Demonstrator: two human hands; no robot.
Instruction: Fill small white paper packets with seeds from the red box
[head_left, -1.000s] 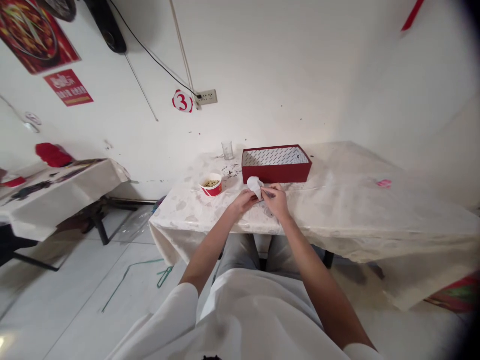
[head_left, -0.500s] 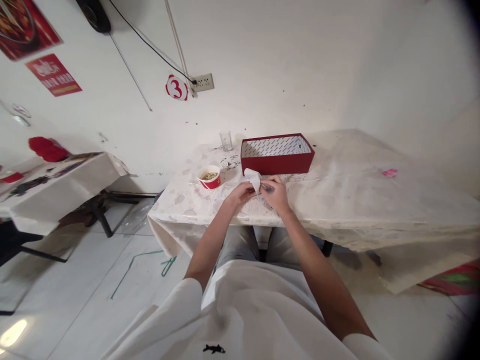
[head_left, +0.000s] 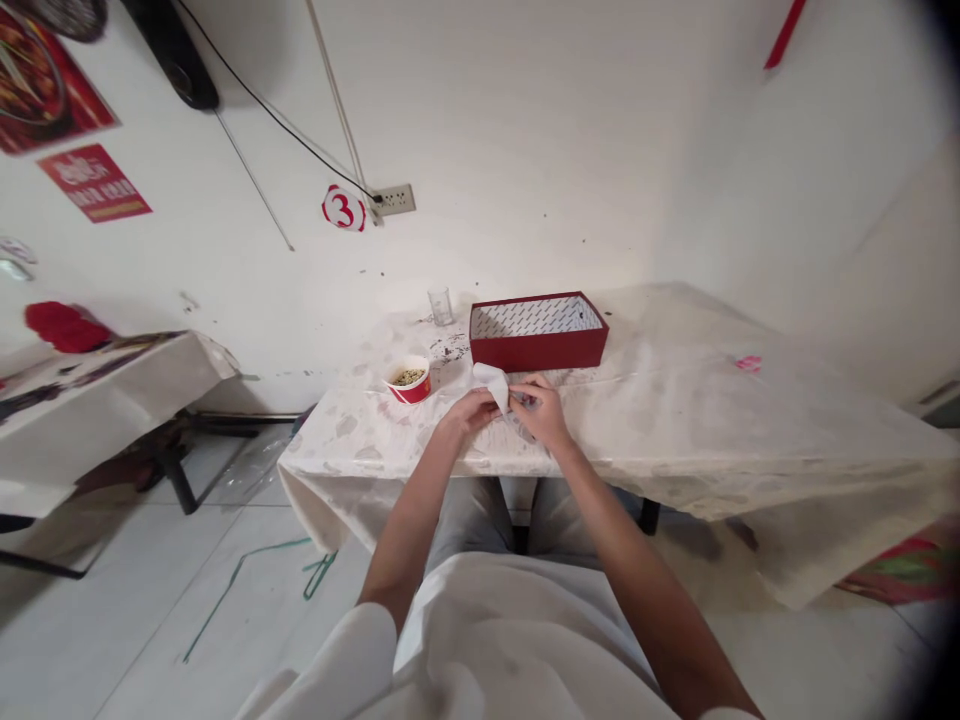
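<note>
Close to the table's front edge, my left hand point(head_left: 474, 411) has its fingers closed on a small, thin white piece like paper or a little pouch point(head_left: 491, 380). My right hand point(head_left: 541, 408) pinches that same white piece at its right side, fingers bent. Its top flops over toward the left, and its lower part is hidden by my hands. Just behind them stands a dark red open box point(head_left: 536, 350) with patterned white lining. To the left is a red and white paper bowl point(head_left: 409, 380) holding small dry-looking bits.
A clear glass point(head_left: 441, 307) stands at the back, with dark crumbs point(head_left: 451, 345) scattered before it. A pink scrap point(head_left: 748, 364) lies on the right of the covered table point(head_left: 675, 410). The wall is behind; another table point(head_left: 127, 400) stands left.
The view has tilted up and shifted slightly, so everything sits lower and more to the left. Both hands keep hold of the white piece, with their fingers hardly shifted.
</note>
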